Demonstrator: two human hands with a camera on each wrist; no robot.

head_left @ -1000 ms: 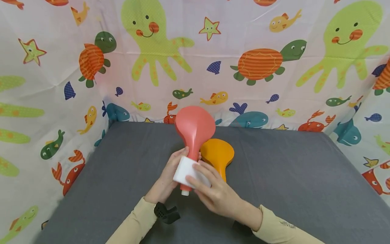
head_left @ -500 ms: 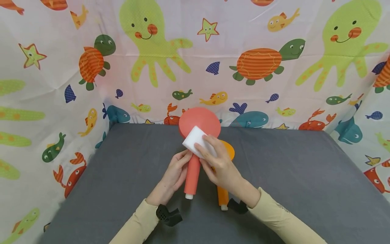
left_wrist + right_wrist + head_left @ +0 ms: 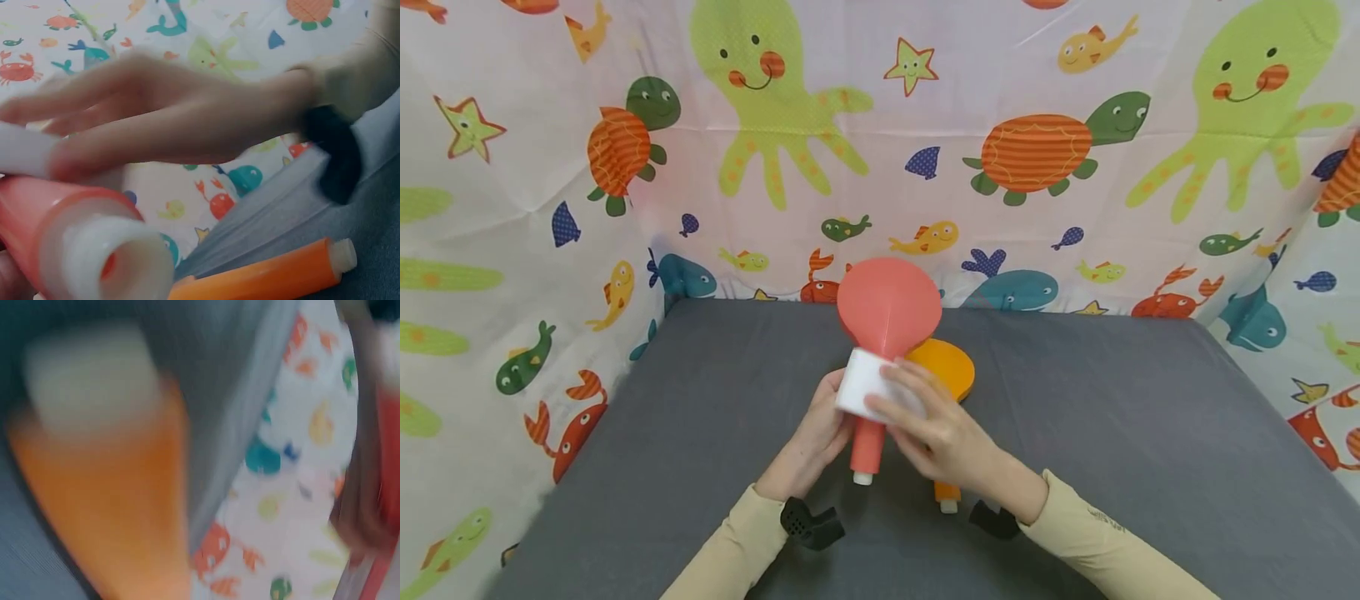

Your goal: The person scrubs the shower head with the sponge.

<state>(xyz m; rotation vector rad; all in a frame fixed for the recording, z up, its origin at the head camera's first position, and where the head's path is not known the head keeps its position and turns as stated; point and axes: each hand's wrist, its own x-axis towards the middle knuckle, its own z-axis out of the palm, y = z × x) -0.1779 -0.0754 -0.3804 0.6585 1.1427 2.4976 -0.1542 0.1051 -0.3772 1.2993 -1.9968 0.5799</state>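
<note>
A red handheld shower head (image 3: 889,300) is held up off the table, its round head away from me. My left hand (image 3: 815,433) grips its handle from the left, fingers partly hidden behind the handle and sponge. In my right hand (image 3: 951,437) is a white sponge block (image 3: 863,385), pinched between fingers and thumb and lying across the upper handle. The left wrist view shows the handle's hollow white end (image 3: 134,265) up close. Behind the right hand lies an orange shower head (image 3: 951,367), partly covered; its handle (image 3: 112,506) is blurred in the right wrist view.
A dark grey cloth (image 3: 1075,417) covers the table. Behind and at both sides hangs a white curtain (image 3: 880,125) printed with sea animals. Black straps (image 3: 811,525) sit on both wrists.
The sponge has gone from the lower handle up to the neck of the red shower head, then partway back down. The left hand keeps its grip as the shower head shifts slightly.
</note>
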